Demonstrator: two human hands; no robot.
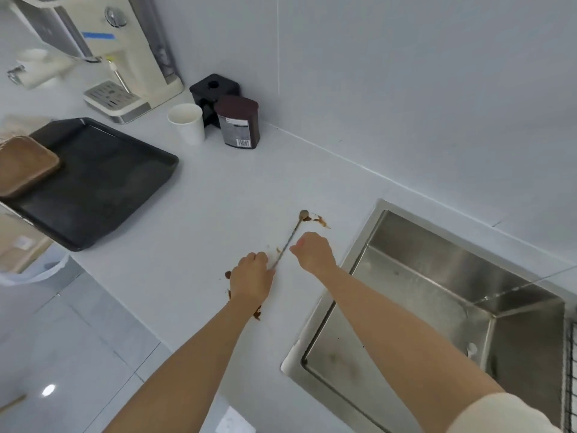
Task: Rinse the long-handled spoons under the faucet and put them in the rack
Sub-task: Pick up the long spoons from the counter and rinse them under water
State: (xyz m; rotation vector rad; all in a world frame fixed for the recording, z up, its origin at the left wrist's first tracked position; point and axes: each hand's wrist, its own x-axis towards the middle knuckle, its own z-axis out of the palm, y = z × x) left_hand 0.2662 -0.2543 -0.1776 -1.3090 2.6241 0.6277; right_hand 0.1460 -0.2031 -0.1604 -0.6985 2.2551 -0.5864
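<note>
Left hand (251,278): fingers (260,256) curled round the lower end of the long-handled spoon (293,234). Right hand (313,251): pinches the handle midway. Spoon: centre frame, low over the white worktop (218,198), bowl up-frame beside brown stains (321,220). Steel sink (437,276): lower right. Black tray (103,182): left. Paper cup (187,123), brown canister (239,121): upper centre.

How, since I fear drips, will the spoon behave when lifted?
The spoon looks thin and metal: probably stiff and light. Brown smears by its bowl suggest it may drip. Left hand and right hand hold its narrow handle, which might twist.
</note>
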